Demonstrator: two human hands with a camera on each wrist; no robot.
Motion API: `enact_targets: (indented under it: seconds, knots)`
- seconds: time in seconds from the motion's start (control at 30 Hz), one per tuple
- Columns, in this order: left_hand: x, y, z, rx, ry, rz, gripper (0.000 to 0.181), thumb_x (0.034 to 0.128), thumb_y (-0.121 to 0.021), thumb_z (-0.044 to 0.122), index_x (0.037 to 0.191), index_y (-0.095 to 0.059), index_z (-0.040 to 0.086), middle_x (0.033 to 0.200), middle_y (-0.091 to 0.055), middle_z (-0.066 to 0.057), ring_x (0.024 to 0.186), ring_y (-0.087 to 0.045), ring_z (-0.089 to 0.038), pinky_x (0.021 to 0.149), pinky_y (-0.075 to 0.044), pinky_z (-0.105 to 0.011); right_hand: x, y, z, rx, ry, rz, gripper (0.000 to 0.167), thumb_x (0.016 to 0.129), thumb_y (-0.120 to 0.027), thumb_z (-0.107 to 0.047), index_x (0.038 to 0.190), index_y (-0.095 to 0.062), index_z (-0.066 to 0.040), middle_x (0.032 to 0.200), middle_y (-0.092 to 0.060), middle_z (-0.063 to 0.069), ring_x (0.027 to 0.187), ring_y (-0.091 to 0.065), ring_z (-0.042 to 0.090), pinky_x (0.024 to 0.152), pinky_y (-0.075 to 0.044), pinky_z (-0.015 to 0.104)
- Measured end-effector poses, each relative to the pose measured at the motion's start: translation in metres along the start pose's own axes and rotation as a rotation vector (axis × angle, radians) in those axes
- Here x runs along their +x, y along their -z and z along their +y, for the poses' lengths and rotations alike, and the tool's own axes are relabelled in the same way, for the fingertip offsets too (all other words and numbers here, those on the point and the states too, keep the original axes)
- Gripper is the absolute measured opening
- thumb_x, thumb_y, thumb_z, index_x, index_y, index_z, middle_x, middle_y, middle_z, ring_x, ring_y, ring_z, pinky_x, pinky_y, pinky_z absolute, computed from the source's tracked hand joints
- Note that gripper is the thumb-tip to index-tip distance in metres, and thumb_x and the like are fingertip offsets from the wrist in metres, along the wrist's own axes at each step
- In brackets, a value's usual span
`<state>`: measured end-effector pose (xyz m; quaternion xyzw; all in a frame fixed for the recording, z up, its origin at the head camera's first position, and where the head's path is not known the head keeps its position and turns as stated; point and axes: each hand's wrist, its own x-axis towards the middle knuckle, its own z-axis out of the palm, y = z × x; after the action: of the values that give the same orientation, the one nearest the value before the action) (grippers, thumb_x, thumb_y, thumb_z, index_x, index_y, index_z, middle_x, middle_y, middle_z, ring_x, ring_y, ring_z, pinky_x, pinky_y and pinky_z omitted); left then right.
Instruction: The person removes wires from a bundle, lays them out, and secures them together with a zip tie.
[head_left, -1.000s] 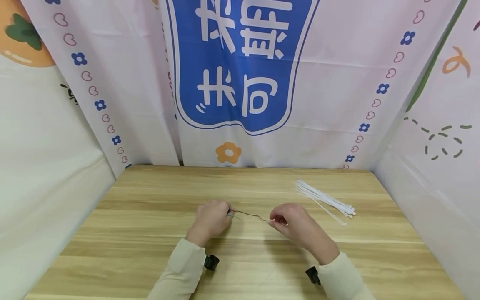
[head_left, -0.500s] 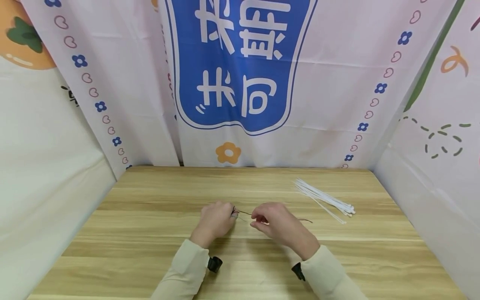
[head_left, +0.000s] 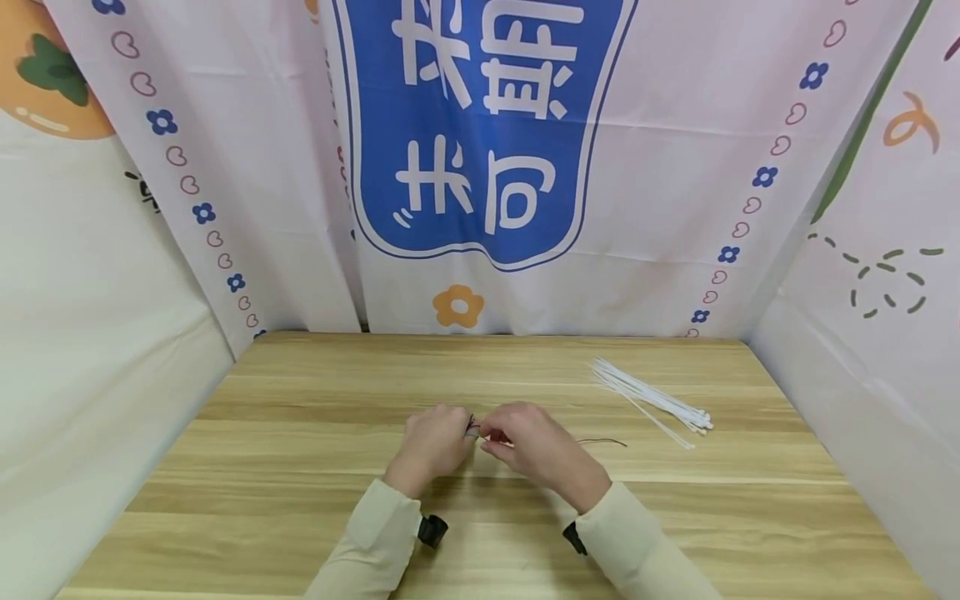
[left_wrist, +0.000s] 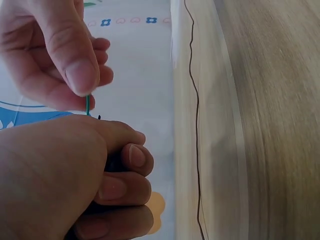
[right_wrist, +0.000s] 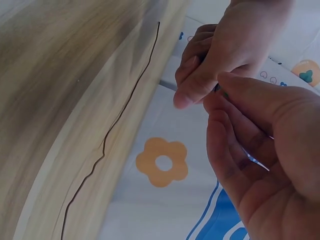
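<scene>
Green wire [left_wrist: 87, 106] shows as a short length between the two hands, pinched by the right hand's [head_left: 536, 446] thumb and forefinger, just beside the left hand [head_left: 431, 446]. That left hand is curled into a fist round dark wires [head_left: 471, 427], thumb beside the bent fingers. Both forearms, in cream sleeves [head_left: 371, 533], slant inward, so the hands nearly meet about midway between the left and right edges of the wooden table [head_left: 262, 467]. Brown wire [left_wrist: 198, 140] runs along the surface, its end past the right wrist toward the right edge. White zip ties [head_left: 652, 396] lie near the far right corner, apart from the right hand. Wide wood stretches from the left hand to the left edge; a shallower strip reaches the far edge, where printed cloth [head_left: 652, 292] hangs.
</scene>
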<state>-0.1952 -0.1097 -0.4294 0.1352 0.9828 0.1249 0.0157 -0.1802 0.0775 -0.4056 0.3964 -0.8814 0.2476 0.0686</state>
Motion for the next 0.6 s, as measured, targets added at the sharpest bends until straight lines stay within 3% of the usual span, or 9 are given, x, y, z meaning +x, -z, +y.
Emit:
enact_targets:
  seconds: [0.23,0.4,0.6]
  knots:
    - [0.0,-0.001,0.0,-0.016,-0.015,0.007,0.049,0.1084,-0.058,0.03,0.062,-0.043,0.022,0.059,-0.038,0.005,0.056,-0.039,-0.013,0.051,-0.033,-0.033,0.006,-0.002,-0.004,-0.034,-0.008,-0.004,0.009,0.095,-0.078,-0.006,0.101,-0.079,-0.013,0.094,-0.077,-0.001,0.083,-0.065,0.008,0.076,-0.056,0.023]
    - [-0.001,0.0,-0.001,-0.013,-0.011,0.004,0.05,0.1093,-0.057,0.032,0.063,-0.044,0.021,0.06,-0.039,0.004,0.056,-0.041,-0.014,0.052,-0.034,-0.033,0.01,-0.006,-0.005,-0.12,-0.013,0.025,0.009,0.096,-0.076,-0.005,0.099,-0.08,-0.013,0.095,-0.077,0.001,0.091,-0.071,0.015,0.083,-0.059,0.027]
    - [-0.001,0.001,-0.004,-0.012,-0.017,-0.006,0.047,0.1099,-0.055,0.028,0.065,-0.041,0.02,0.062,-0.037,0.004,0.058,-0.04,-0.014,0.055,-0.035,-0.034,0.012,-0.007,-0.004,-0.243,-0.056,0.059,0.015,0.092,-0.077,0.002,0.085,-0.074,-0.011,0.084,-0.067,-0.002,0.081,-0.063,0.015,0.072,-0.055,0.024]
